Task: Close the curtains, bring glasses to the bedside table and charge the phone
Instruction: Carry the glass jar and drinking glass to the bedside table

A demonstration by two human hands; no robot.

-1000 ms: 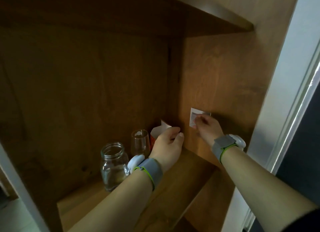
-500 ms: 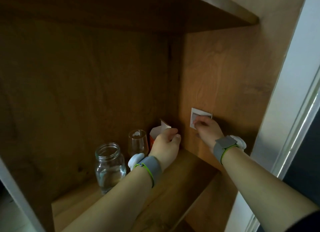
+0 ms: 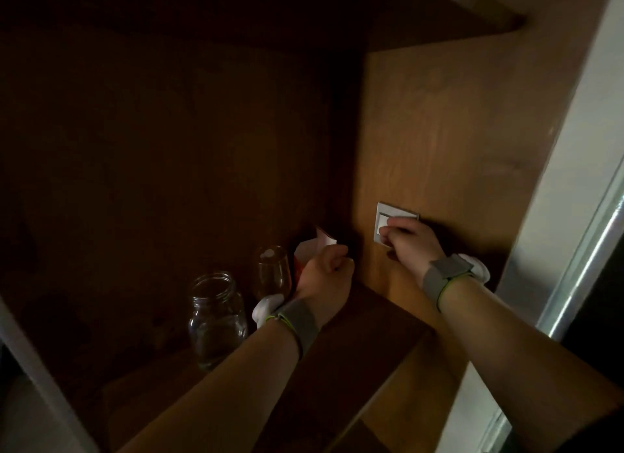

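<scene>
Dim wood shelf (image 3: pixel 371 317) holds the glass (image 3: pixel 273 272) between jar (image 3: pixel 216 317) and carton (image 3: pixel 312 250), so with the right hand (image 3: pixel 410 241) resting unclasped fingers on the wall switch (image 3: pixel 383 212) and the left hand (image 3: pixel 324 280) fisted on nothing visible, a short square push seems best, wrist clear of the glass.

L hand (image 3: pixel 324 277) & R hand (image 3: pixel 408 241) are going bare, forearms too. L strap (image 3: pixel 302 321) & R strap (image 3: pixel 440 277), grey fabric, are wrapping the wrists, each edged w/ thin yellow-green cord (image 3: pixel 445 288). White rounded L module (image 3: pixel 266 309) & R module (image 3: pixel 477 270) are sitting on the straps. Dark sleeve (image 3: pixel 601 435) is covering R upper arm.
</scene>
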